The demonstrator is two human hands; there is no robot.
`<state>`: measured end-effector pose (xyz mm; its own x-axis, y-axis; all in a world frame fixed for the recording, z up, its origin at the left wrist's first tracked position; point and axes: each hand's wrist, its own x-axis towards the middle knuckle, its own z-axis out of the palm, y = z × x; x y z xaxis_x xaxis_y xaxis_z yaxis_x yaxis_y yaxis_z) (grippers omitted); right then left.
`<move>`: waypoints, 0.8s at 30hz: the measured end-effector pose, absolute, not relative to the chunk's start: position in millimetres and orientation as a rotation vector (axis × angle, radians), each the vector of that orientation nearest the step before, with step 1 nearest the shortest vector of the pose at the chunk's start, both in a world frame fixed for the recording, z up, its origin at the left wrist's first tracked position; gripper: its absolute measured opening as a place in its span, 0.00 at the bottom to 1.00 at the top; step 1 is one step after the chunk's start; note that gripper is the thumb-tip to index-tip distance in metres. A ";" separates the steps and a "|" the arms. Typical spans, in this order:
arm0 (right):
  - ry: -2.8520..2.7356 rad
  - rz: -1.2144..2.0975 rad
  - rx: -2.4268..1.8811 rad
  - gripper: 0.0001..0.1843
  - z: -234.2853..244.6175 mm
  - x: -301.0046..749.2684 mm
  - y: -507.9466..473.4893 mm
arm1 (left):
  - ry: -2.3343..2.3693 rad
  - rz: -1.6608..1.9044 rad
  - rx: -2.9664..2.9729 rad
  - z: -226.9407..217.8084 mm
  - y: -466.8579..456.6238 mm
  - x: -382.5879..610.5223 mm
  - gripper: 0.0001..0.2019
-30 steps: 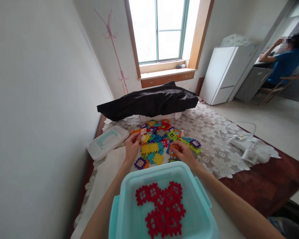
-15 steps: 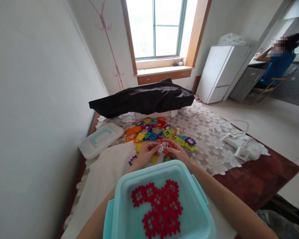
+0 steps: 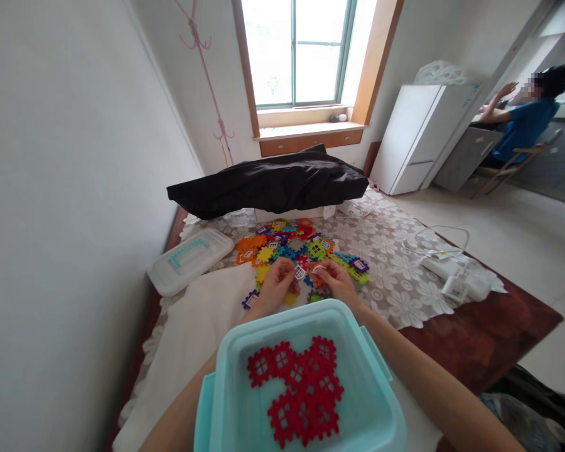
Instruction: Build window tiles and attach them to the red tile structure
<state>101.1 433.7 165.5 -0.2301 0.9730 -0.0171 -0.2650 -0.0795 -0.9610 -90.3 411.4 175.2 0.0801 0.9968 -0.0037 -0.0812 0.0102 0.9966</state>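
My left hand (image 3: 277,287) pinches a small white window-shaped piece (image 3: 300,272) by its left edge. Just right of it, my right hand (image 3: 338,284) has its fingers closed on a second white piece (image 3: 318,269), mostly covered by the fingertips. Both hands are over a pile of colourful gear-edged plastic building pieces (image 3: 292,245), in orange, yellow, blue, green and purple, some with white window inserts. Between my forearms stands a light-blue plastic box (image 3: 358,402), with several red gear-edged pieces (image 3: 306,392) lying inside.
The box's clear lid (image 3: 191,260) lies to the left on the flowered tablecloth (image 3: 386,251). Black cloth (image 3: 273,182) covers something behind the pile. A white adapter with a cable (image 3: 456,279) is at the right. Another person in blue (image 3: 522,129) sits far right, beyond a white fridge (image 3: 407,138).
My hands have moved slightly apart; the two white pieces, close together before, now show a gap between them. The other person has raised a hand.
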 end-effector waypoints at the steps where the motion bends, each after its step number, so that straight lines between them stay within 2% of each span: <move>1: -1.154 1.521 -0.917 0.25 164.8 101.2 433.6 | 1.107 1.164 1.210 175.7 410.8 -90.3 0.12; 5: -1.349 1.416 -0.898 0.23 162.3 102.7 432.3 | 1.100 1.077 1.301 178.8 408.2 -91.1 0.09; 12: -1.541 1.353 -0.798 0.19 169.6 105.9 428.8 | 1.032 1.005 1.314 182.9 403.4 -91.2 0.19; 17: -1.284 1.225 -0.837 0.16 164.4 105.7 434.3 | 1.119 1.107 1.249 178.5 407.4 -89.3 0.20; 21: -1.046 1.346 -0.889 0.21 156.6 104.3 439.4 | 1.170 1.212 1.154 175.8 412.7 -90.4 0.22; 24: -1.073 1.413 -0.872 0.23 155.1 102.1 438.4 | 1.130 1.265 1.095 175.0 414.4 -90.9 0.23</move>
<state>102.1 438.4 155.1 -0.1238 0.9906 0.0584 -0.3227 0.0154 -0.9464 -90.9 414.4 175.0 -0.0118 0.9998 -0.0173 -0.1299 0.0156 0.9914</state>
